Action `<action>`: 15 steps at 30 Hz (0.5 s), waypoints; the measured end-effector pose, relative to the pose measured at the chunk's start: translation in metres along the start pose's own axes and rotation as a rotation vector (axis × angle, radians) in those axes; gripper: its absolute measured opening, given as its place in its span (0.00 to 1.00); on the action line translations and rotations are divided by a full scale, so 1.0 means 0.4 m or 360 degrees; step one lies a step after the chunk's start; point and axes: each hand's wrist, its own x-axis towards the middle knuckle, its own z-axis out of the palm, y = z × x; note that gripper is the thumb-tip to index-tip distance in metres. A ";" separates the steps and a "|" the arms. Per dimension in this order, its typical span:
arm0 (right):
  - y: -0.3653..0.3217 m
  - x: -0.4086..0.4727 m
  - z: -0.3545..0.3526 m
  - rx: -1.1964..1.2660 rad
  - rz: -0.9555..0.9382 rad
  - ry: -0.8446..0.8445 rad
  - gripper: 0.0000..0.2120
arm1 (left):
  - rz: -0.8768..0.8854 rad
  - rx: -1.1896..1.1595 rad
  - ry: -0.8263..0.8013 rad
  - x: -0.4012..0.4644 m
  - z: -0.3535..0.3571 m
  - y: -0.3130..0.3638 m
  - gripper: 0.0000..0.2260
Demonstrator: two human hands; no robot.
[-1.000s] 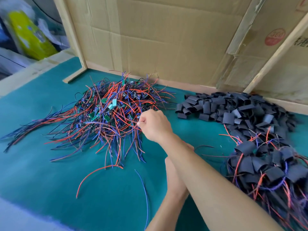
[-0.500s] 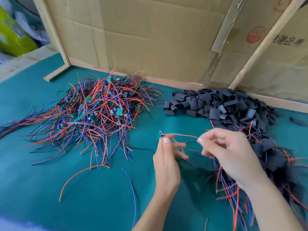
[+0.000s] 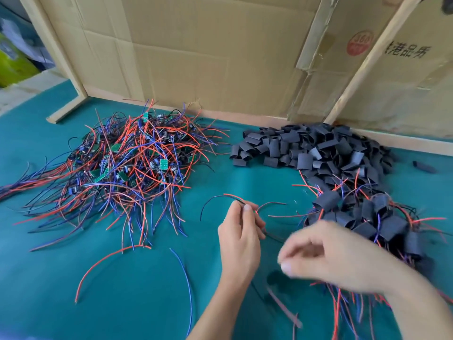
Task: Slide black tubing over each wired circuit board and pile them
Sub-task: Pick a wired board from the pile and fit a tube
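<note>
**Left hand pinches a wired board between three piles**

The left hand (image 3: 239, 238) is raised over the green mat (image 3: 61, 303), fingertips pinched on a wired circuit board whose red and dark leads (image 3: 220, 198) arc out to both sides — the board itself is hidden by the fingers. The right hand (image 3: 328, 256) is blurred, fingers curled; whether it grips anything cannot be told. Bare wired boards (image 3: 127, 165) lie heaped at left. Loose black tubing pieces (image 3: 316, 150) are piled by the cardboard wall (image 3: 208, 57), and sleeved boards (image 3: 377, 222) are stacked just right of the hands.
</note>
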 end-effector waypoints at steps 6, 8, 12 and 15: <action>-0.009 0.284 -0.124 -0.0168 -0.0019 0.0774 0.07 | 0.0037 0.0077 -0.0115 -0.009 0.005 0.003 0.10; 0.015 0.393 -0.142 -0.0362 0.0138 0.0849 0.03 | 0.0017 0.0068 -0.0129 -0.008 0.004 0.004 0.09; 0.090 0.507 -0.139 -0.0707 0.0481 0.0937 0.15 | -0.0035 0.0003 -0.0144 -0.008 -0.001 0.009 0.08; 0.126 0.526 -0.122 -0.0777 0.0487 0.1038 0.14 | -0.0023 -0.0050 -0.0153 -0.004 -0.003 0.010 0.11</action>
